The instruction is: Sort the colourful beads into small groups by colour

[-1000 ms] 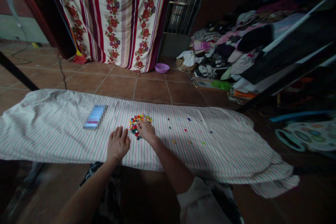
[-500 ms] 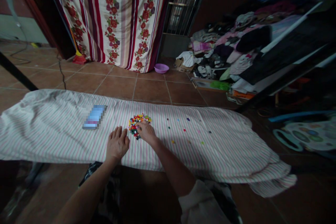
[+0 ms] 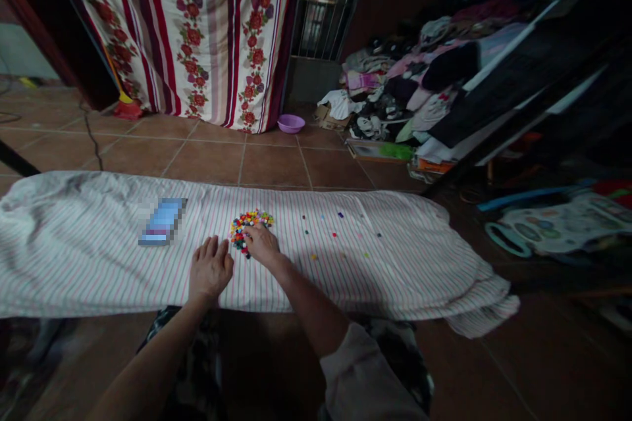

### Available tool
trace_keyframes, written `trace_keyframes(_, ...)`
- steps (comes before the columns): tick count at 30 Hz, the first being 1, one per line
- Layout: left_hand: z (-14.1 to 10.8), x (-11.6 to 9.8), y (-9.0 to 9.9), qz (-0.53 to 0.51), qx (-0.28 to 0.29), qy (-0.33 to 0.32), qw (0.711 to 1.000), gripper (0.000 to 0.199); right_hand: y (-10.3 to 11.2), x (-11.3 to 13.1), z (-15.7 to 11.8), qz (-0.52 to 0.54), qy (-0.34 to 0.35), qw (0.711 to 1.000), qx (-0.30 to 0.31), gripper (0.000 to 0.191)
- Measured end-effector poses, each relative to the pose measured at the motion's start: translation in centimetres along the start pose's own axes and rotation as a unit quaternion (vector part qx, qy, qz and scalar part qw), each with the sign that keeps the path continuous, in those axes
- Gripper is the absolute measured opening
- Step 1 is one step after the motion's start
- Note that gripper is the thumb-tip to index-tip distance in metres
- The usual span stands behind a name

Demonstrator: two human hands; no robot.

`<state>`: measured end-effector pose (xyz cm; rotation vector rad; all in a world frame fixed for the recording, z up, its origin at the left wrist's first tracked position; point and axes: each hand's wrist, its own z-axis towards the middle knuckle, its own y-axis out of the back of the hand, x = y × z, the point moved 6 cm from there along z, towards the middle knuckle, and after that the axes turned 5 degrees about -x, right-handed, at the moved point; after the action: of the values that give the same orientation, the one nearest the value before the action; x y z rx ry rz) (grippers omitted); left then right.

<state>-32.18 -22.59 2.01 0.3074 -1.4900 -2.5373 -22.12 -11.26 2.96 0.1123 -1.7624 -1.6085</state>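
Note:
A pile of small multicoloured beads [image 3: 243, 225] lies on the striped cloth [image 3: 424, 276]. My right hand [image 3: 261, 243] reaches over the pile's right side, fingers bent and pressed together among the beads; what they pinch, if anything, is too small to name. Just left of the pile, my left hand [image 3: 211, 268] rests flat on the cloth, fingers spread and holding nothing. Several single beads, among them a red one [image 3: 334, 235], a yellow one [image 3: 313, 256] and a dark blue one [image 3: 340, 215], sit apart in loose rows to the right.
A phone with a blurred screen [image 3: 164, 220] lies left of my hands. Beyond the cloth are a purple basin [image 3: 291, 123], a flowered curtain [image 3: 217, 33] and a red dustpan [image 3: 128, 109] on the tiled floor. Clothes [image 3: 415, 79] are heaped at the back right.
The whole view has shifted, so the cloth and hands appear slightly further left. Both hands stay in nearly the same places by the pile.

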Motion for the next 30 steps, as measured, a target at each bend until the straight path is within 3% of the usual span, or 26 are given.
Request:
trace_keyframes(23,0.0,-0.1,0.1,0.016,-0.007,-0.008,1.0,0.041,1.0,0.0,-0.7,0.092,0.021,0.994,-0.046,0.026)
trace_keyframes(30,-0.1,-0.1,0.2,0.018,-0.016,-0.02,1.0,0.041,1.1,0.0,-0.8,0.087,-0.001,0.995,-0.037,0.025)
